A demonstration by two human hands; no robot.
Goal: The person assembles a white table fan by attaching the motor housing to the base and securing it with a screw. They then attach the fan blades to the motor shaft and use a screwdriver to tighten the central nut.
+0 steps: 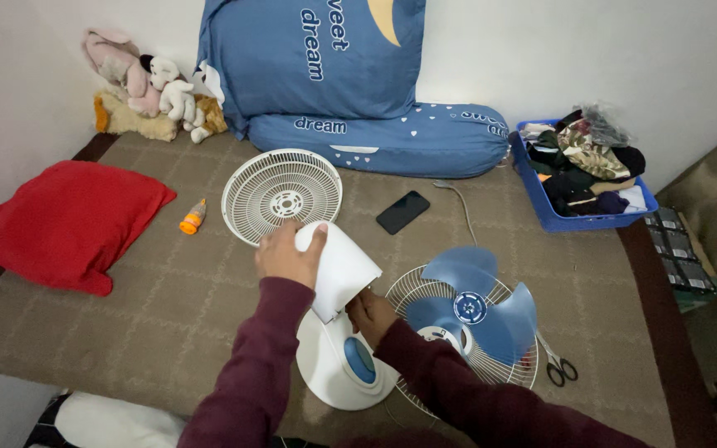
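Note:
A white fan motor housing (340, 267) sits above the fan's round white base (334, 373), which has a blue oval button panel. My left hand (288, 251) grips the housing's top, thumb over its edge. My right hand (368, 312) reaches under the housing's lower end, fingers hidden against it. A blue three-blade propeller (466, 305) lies on a white rear grille (425, 286) to the right. The front grille (282, 195) lies flat just beyond my left hand.
A black phone (402, 211) and a grey cable (462, 211) lie ahead. Scissors (559, 365) lie right of the blades. Small orange bottle (192, 217), red cushion (68, 222), blue pillows (375, 137), plush toys (155, 95) and a blue basket (553, 217) of clothes surround the brown mat.

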